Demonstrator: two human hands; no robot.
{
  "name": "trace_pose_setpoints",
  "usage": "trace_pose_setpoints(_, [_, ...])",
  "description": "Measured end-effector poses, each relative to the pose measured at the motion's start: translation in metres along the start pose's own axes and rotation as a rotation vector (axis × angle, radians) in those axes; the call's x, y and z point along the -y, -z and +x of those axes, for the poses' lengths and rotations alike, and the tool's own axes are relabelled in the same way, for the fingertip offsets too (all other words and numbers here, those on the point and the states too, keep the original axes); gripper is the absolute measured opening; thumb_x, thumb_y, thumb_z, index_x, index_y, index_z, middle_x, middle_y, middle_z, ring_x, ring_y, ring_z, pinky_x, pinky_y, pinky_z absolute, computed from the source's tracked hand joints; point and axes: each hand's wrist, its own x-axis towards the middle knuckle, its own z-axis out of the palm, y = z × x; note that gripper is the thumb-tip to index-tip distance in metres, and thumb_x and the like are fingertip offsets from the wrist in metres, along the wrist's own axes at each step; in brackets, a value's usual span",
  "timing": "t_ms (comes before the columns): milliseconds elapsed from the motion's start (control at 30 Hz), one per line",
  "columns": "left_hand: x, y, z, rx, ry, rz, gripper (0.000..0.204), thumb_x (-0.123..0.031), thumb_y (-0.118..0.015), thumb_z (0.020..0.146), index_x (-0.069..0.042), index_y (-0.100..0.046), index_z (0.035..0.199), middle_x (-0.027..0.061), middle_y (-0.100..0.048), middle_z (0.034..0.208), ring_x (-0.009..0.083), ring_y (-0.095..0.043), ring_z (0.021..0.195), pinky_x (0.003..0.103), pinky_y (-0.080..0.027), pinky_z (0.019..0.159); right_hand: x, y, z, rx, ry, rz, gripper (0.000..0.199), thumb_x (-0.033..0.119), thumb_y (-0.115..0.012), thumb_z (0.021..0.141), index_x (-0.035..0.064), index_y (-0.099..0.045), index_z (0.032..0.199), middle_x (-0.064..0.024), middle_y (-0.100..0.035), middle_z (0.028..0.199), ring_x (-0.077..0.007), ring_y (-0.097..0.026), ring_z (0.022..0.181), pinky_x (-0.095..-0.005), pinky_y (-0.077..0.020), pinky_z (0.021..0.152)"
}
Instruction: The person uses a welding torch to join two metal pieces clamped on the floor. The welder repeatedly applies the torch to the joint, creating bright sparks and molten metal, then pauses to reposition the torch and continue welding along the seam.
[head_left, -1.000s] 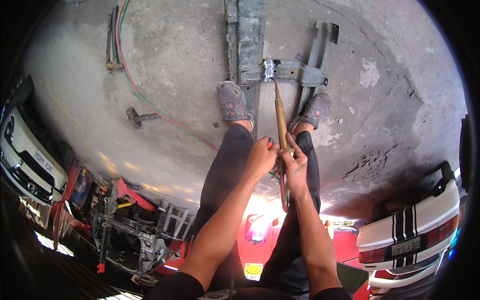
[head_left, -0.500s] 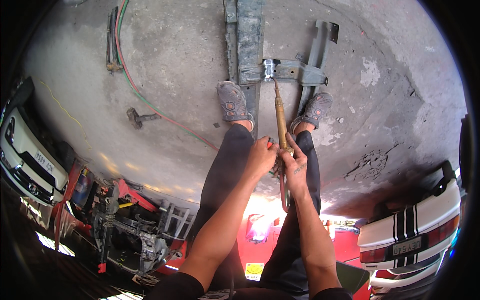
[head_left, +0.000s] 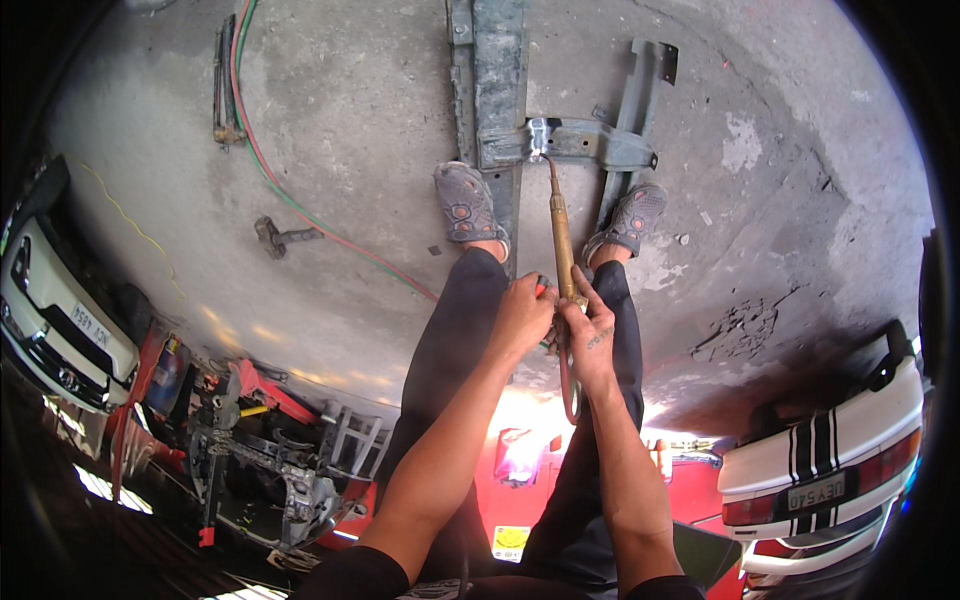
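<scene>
I stand over a grey metal frame (head_left: 500, 110) lying on the concrete floor, with a shoe on either side of its long beam. My right hand (head_left: 588, 335) grips a brass-coloured torch (head_left: 559, 235) whose tip points down at the bright joint (head_left: 540, 135) where a cross bracket meets the beam. My left hand (head_left: 520, 315) is closed on the torch's base beside the right hand, at a small red and green valve. A hose loops down from the torch under my right hand.
Red and green hoses (head_left: 290, 205) run across the floor at left, near a hammer (head_left: 275, 237) and a metal bar (head_left: 222, 90). A white car (head_left: 60, 330) stands at left, a white striped car (head_left: 830, 470) at right, and red machinery (head_left: 270, 450) below left.
None of note; both hands stay on the torch and its tip stays at the joint.
</scene>
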Motion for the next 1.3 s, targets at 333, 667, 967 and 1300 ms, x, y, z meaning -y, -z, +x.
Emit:
trace_pose_setpoints(333, [0.0, 0.001, -0.0028, -0.011, -0.019, 0.041, 0.022, -0.014, -0.062, 0.099, 0.007, -0.063, 0.098, 0.0221, -0.069, 0.082, 0.0344, -0.072, 0.074, 0.044, -0.055, 0.064, -0.0019, 0.0003, -0.0024, 0.012, -0.023, -0.003, 0.064, 0.014, -0.06, 0.094, -0.0059, -0.046, 0.153, -0.007, -0.067, 0.08, -0.0102, -0.063, 0.067, -0.0264, -0.0526, 0.059])
trace_pose_setpoints(667, [0.0005, 0.001, -0.0037, -0.002, 0.003, 0.06, 0.022, -0.014, -0.061, 0.099, 0.007, -0.064, 0.1, 0.0234, -0.07, 0.084, 0.0361, -0.073, 0.076, 0.044, -0.056, 0.065, -0.0001, -0.0019, -0.0031, 0.002, -0.009, -0.052, 0.064, 0.013, -0.059, 0.094, -0.0075, -0.045, 0.153, -0.0104, -0.069, 0.087, -0.0116, -0.066, 0.075, -0.0263, -0.0552, 0.065])
trace_pose_setpoints(967, [0.0028, -0.0009, -0.0041, -0.033, -0.057, 0.091, 0.023, -0.015, -0.06, 0.099, 0.008, -0.063, 0.099, 0.024, -0.07, 0.085, 0.0367, -0.073, 0.076, 0.044, -0.056, 0.064, -0.0008, -0.0014, 0.0, -0.002, -0.012, -0.059, 0.066, 0.015, -0.06, 0.093, -0.009, -0.044, 0.153, -0.0105, -0.069, 0.088, -0.013, -0.067, 0.075, -0.0268, -0.0558, 0.066])
trace_pose_setpoints(1300, [-0.0051, 0.0027, -0.0059, -0.025, -0.004, 0.085, 0.024, -0.016, -0.06, 0.099, 0.008, -0.063, 0.102, 0.0245, -0.07, 0.087, 0.0395, -0.072, 0.081, 0.046, -0.055, 0.068, -0.0008, -0.0001, -0.0012, 0.015, -0.028, -0.009, 0.066, 0.013, -0.058, 0.093, -0.0073, -0.043, 0.154, -0.008, -0.067, 0.081, -0.0115, -0.063, 0.066, -0.027, -0.0531, 0.058])
